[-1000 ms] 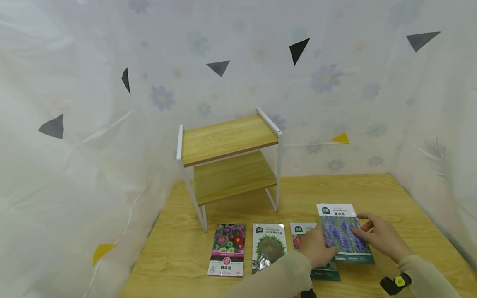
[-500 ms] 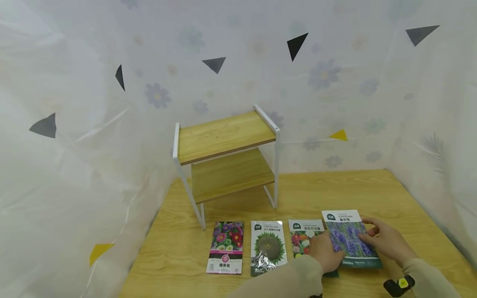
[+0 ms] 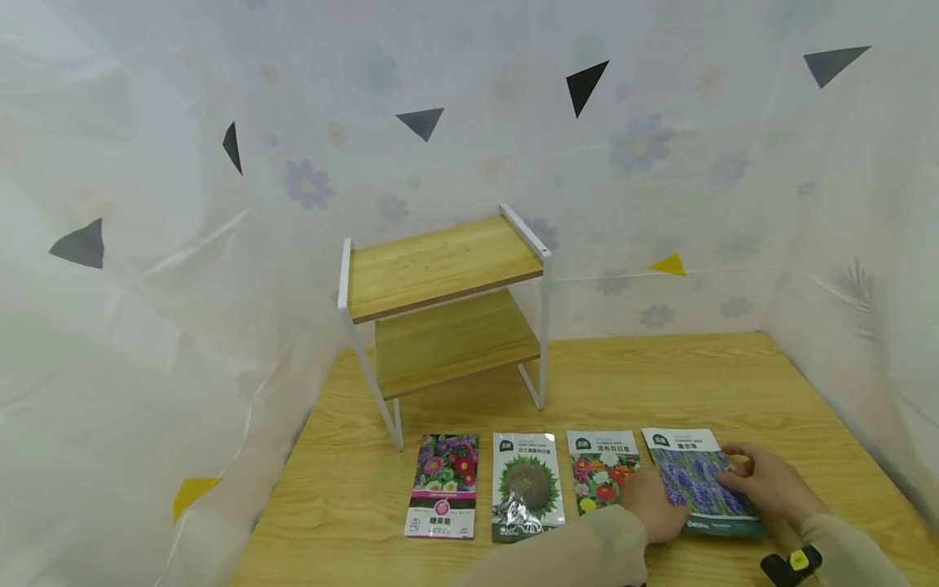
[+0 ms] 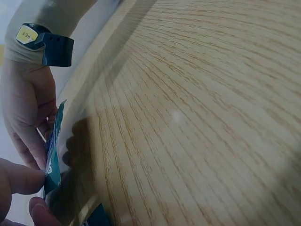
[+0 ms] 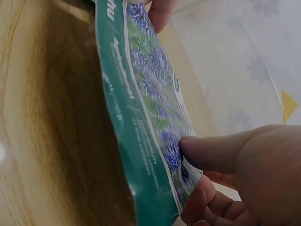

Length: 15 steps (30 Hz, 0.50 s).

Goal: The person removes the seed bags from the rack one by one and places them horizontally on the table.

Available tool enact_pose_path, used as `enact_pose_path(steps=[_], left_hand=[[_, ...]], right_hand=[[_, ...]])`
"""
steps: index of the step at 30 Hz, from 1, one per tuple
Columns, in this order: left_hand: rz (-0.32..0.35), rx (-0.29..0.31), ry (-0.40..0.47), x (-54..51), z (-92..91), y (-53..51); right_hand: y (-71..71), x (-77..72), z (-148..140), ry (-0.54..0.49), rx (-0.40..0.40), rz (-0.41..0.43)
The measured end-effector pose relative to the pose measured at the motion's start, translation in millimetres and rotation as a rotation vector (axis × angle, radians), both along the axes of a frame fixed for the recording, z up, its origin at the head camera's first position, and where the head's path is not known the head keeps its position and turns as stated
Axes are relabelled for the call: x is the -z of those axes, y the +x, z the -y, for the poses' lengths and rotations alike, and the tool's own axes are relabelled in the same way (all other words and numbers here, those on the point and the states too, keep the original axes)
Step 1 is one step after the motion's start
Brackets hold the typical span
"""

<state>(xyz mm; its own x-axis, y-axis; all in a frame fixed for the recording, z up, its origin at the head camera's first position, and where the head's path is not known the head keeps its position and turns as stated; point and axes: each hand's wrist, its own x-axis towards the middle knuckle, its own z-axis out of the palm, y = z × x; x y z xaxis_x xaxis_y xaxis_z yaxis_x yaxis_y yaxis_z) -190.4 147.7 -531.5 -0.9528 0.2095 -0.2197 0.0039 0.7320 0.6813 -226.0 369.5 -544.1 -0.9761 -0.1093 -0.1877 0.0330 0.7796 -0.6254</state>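
A lavender seed packet (image 3: 702, 481), purple flowers above a green bottom band, is held between both hands. My right hand (image 3: 770, 483) pinches its right edge, thumb on the printed front and fingers behind, as the right wrist view shows. My left hand (image 3: 653, 507) holds the left edge, its thumb (image 4: 26, 178) against the packet. The packet's lower edge stands a little above the wood, with shadow beneath. Just left lies a seed packet with mixed red and white flowers (image 3: 603, 473), partly hidden by my left hand and sleeve.
Farther left on the wooden table (image 3: 330, 497) lie a sunflower seed packet (image 3: 526, 481) and a pink-banded flower seed packet (image 3: 443, 487). A two-tier wooden shelf (image 3: 443, 269) with a white frame stands behind them. Pale sheeting (image 3: 455, 49) surrounds the table.
Both hands have moved the lavender packet right and lower, toward the table. More of the mixed-flower packet shows now. The other packets stay in place; the head view has shifted slightly.
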Motion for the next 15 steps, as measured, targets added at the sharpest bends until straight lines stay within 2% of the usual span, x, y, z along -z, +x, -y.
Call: enact_pose_path(steps=[6, 15], left_hand=[[-0.052, -0.011, -0.084, 5.6, -7.3, -0.4], [-0.023, 0.033, -0.137, 6.5, -6.8, -3.3]], right_hand=[[4.0, 1.8, 0.4, 0.004, -0.015, 0.012], [3.9, 5.8, 5.4, 0.036, -0.031, 0.01]])
